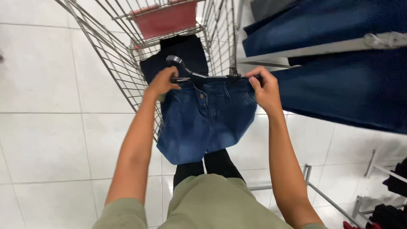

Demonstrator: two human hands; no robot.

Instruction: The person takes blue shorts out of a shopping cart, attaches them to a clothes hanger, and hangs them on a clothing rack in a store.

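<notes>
The pair of blue denim shorts hangs at the middle of the view, clipped by its waistband to a black clip hanger whose hook curls up toward 11 o'clock. The left hand is clenched on the hanger bar at the shorts' 10 o'clock corner, and the right hand pinches the opposite end at 2 o'clock, fingers wrapped over clip and waistband together. The garment hangs just in front of the wire shopping cart, which sits at 12 o'clock and holds a dark folded garment below its red child-seat flap. At 2 to 3 o'clock a metal rack rail carries more dark blue jeans. To handle this well, it seems best to keep both grips level so the waistband stays taut and the clips do not slip, and to keep the hook turned away from the cart's wire, where it could snag. The hem falls free above the person's olive shirt, so nothing drags.
</notes>
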